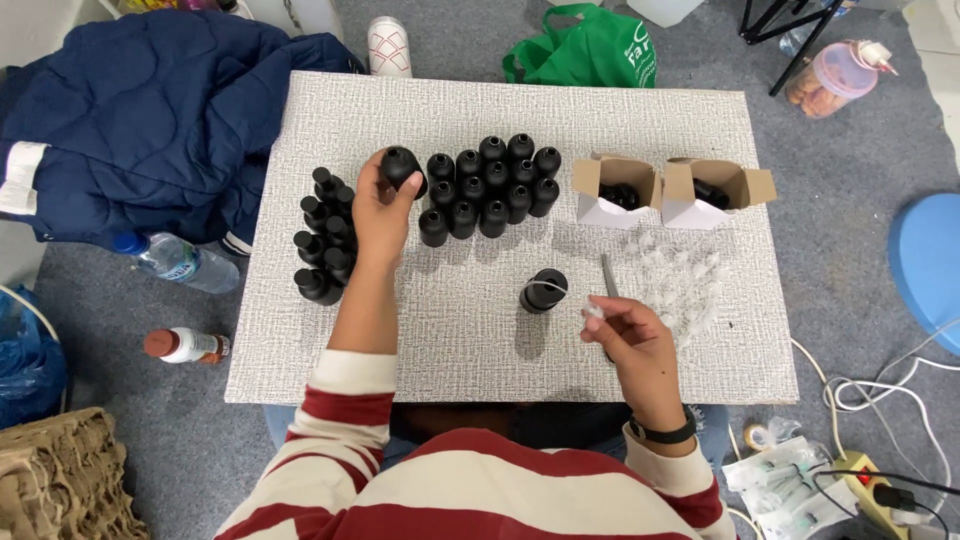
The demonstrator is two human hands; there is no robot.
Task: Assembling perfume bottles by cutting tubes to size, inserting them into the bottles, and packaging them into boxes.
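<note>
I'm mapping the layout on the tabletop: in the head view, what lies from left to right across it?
Cluster of capped black bottles → left hand holding a black bottle → block of black bottles → lone black bottle → two open white cartons.

blue stool [928, 268] cropped, clear inserts [680, 280] blurred

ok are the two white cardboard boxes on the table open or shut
Open. Both white cardboard boxes on the table have their brown-lined top flaps spread outward, and dark items show inside each.
</note>
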